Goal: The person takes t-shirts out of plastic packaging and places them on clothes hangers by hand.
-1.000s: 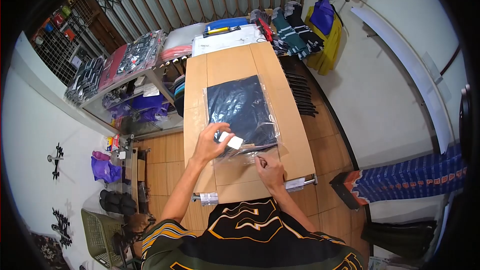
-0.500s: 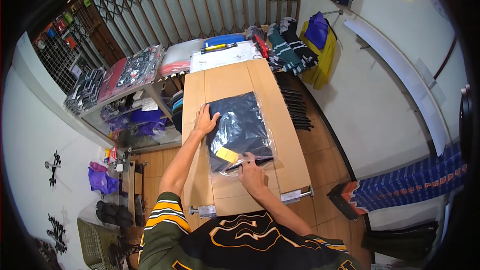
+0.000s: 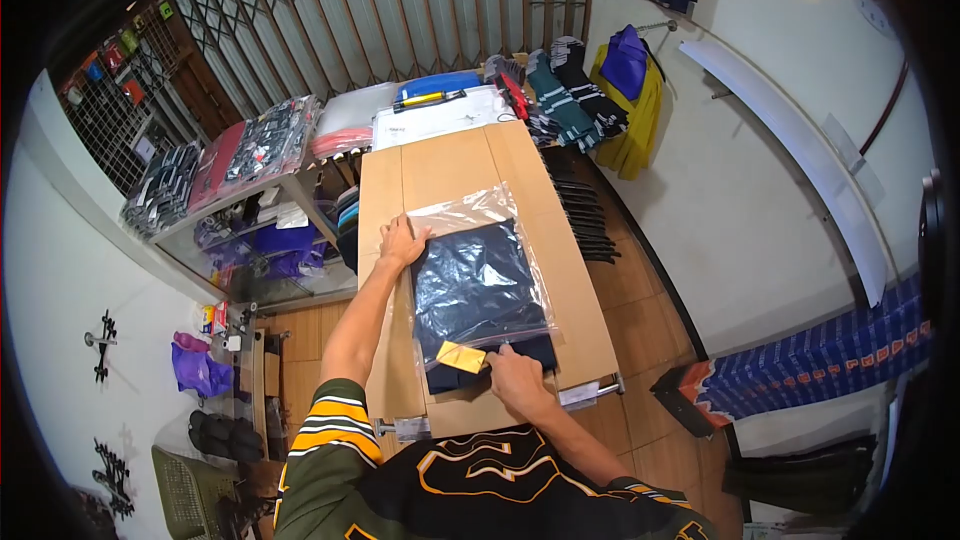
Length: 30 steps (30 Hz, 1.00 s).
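Since the earlier frame the dark folded garment has slid toward the person, leaving the far end of the clear bag empty; the left hand lies flat, fingers spread, on the bag's far left corner; the right hand apparently pinches the garment's near edge beside a yellow tag; withdrawal looks begun: the near edge lies bare on the table, most remains sheathed.

A wooden counter stood on orange floor tiles, with a metal folding gate behind, a white wall right and a glass display case left.
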Each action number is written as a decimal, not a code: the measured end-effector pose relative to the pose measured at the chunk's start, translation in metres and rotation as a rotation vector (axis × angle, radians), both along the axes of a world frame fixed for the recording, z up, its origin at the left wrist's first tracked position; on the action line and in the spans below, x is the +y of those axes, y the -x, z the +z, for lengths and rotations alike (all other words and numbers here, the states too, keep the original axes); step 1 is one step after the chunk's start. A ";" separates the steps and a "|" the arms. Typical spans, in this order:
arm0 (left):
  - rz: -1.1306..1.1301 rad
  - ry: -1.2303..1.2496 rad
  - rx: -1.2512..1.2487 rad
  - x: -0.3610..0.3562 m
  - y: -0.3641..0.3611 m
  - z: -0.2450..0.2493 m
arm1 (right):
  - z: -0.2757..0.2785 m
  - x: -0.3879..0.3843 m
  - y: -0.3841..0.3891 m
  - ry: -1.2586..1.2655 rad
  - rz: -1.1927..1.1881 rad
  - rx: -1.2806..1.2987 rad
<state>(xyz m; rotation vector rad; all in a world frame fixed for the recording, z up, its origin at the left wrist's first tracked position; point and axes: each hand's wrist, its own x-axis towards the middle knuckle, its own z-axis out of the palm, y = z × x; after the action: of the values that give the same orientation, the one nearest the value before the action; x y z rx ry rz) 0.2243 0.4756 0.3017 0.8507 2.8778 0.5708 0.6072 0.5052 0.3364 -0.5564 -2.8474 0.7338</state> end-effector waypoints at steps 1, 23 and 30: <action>0.003 0.003 -0.004 -0.002 0.001 -0.002 | 0.009 -0.003 -0.010 0.045 0.064 -0.071; 0.366 -0.289 -0.114 0.003 0.033 -0.021 | -0.011 -0.028 -0.035 0.011 -0.106 0.292; 0.455 -0.481 -0.182 0.010 0.054 -0.033 | -0.013 -0.032 -0.033 -0.072 -0.132 0.208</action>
<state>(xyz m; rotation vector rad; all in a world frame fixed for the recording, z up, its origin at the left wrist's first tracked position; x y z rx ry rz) 0.1707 0.4854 0.2687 0.1418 2.7981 1.3422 0.6397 0.4736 0.3236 -0.6122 -2.6067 0.6238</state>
